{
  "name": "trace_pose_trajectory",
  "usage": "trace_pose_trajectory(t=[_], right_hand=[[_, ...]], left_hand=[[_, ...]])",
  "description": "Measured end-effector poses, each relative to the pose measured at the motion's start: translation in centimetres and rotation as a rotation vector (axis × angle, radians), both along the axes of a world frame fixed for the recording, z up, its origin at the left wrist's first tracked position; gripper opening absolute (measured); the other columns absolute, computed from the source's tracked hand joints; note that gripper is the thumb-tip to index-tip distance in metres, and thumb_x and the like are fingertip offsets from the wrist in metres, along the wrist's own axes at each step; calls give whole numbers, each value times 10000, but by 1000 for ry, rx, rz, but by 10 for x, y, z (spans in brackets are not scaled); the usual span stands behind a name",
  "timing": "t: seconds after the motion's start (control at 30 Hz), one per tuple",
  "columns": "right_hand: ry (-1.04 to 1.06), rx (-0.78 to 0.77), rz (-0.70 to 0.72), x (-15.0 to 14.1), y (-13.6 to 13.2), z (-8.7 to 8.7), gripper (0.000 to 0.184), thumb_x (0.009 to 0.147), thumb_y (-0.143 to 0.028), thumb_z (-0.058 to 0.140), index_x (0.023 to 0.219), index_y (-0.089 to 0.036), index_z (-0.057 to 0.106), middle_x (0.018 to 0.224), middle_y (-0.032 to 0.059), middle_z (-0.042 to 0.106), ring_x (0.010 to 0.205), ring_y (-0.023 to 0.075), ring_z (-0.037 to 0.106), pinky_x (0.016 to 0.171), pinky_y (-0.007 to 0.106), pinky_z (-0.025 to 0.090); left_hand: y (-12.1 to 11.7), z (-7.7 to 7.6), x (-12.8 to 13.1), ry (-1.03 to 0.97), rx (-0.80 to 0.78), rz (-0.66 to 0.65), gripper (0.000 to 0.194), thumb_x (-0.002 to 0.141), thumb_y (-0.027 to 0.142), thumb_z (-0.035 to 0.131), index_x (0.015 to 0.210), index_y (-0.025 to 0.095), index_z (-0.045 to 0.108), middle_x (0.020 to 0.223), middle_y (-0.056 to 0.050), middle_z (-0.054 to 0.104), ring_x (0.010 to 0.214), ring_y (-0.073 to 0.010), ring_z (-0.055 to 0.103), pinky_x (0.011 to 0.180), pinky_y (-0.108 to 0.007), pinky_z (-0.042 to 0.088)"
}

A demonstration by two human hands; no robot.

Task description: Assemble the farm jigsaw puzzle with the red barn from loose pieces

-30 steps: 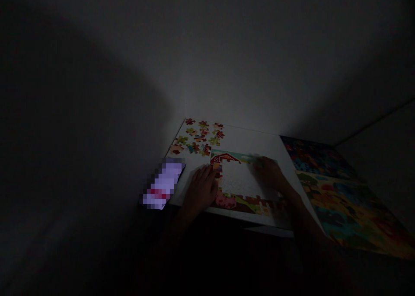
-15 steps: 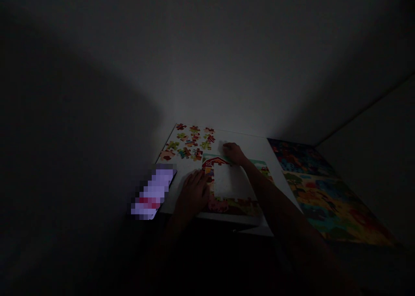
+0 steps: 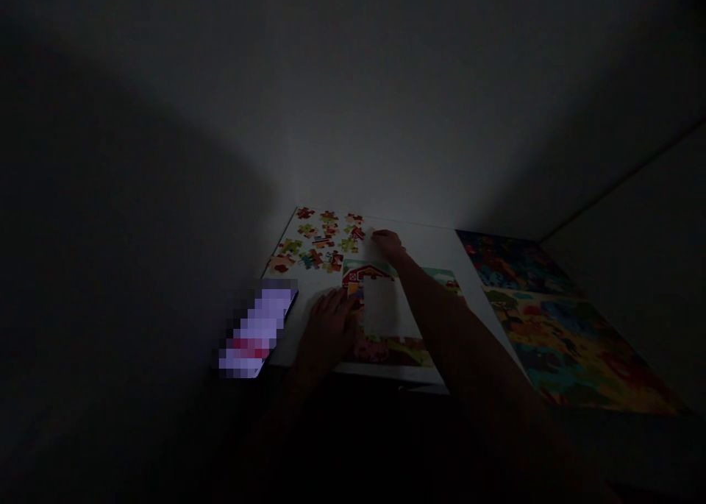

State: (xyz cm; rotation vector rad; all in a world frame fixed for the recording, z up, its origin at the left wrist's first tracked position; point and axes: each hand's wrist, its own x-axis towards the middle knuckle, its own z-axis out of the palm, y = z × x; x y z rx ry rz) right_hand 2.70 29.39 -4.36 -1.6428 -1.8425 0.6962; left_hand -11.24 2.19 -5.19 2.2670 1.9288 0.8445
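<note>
Head view over a white desk [image 3: 424, 240]. Loose multicoloured cardboard jigsaw pieces [image 3: 323, 243] lie scattered at the far left corner. A partly assembled jigsaw with a red barn [image 3: 361, 274] lies toward the near edge, an unfilled white patch [image 3: 380, 305] at its centre. The left hand [image 3: 328, 333] rests flat and open on the jigsaw's left side. The right hand [image 3: 389, 244] hovers just beside the loose pieces; in this dim light, whether its grip holds a piece cannot be told. A glowing, pixelated smartphone [image 3: 257, 331] lies beside the near left corner; a large, colourful printed picture [image 3: 557, 327] lies past the right edge.
</note>
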Motion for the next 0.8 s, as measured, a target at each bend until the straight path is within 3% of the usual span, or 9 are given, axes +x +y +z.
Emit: trace_pose_trajectory(t=[0.13,0.33,0.8], right_hand=[[-79,-50,-93,-25,-1,7,440,803,-536,630,1149,-280,720,1162,90,720,1148,315,625,1021,529,368],[-236,-8,-38,-38,-8,16,566,791,-649,652,1217,-277,683,1276,125,642,1210,323,566,1026,497,357],[-147,-24,-3,-33,-6,18,481,754,-597,724,1062,-229,714,1210,131,608,1169,330,570,1042,532,346]], left_hand=[[0,1,-1,-6,7,-10,358,973,252,443,1285,191,608,1416,-120,574,1339,-272,497,1135,-512,389],[0,2,0,2,24,0,345,957,229,454,1260,195,616,1391,-121,586,1323,-272,507,1129,-507,399],[-1,8,-3,11,-40,-25,373,964,261,452,1306,204,589,1445,-121,540,1364,-276,464,1144,-502,379]])
